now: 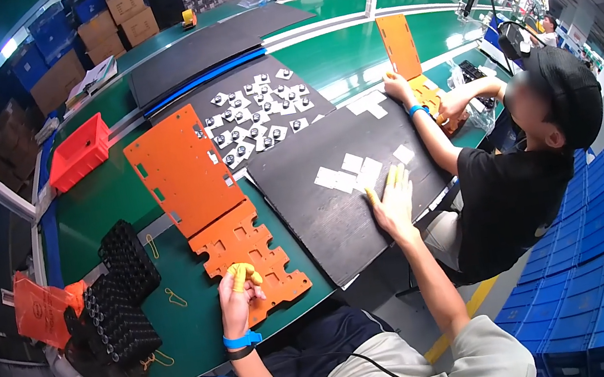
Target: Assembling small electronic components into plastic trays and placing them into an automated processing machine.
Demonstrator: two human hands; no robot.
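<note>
My left hand, in yellow finger covers and with a blue wristband, is closed, its fingers curled at the near end of a notched orange fixture plate; I cannot make out anything in them. The fixture's raised orange lid leans away behind it. On a black board to the right, my right hand lies with fingers stretched out, beside several white cards. Its fingertips are close to the nearest card.
Small black parts on white cards cover a dark sheet behind. Black cylindrical parts and yellow clips lie at the left, a red bin beyond. At right a co-worker handles another orange fixture.
</note>
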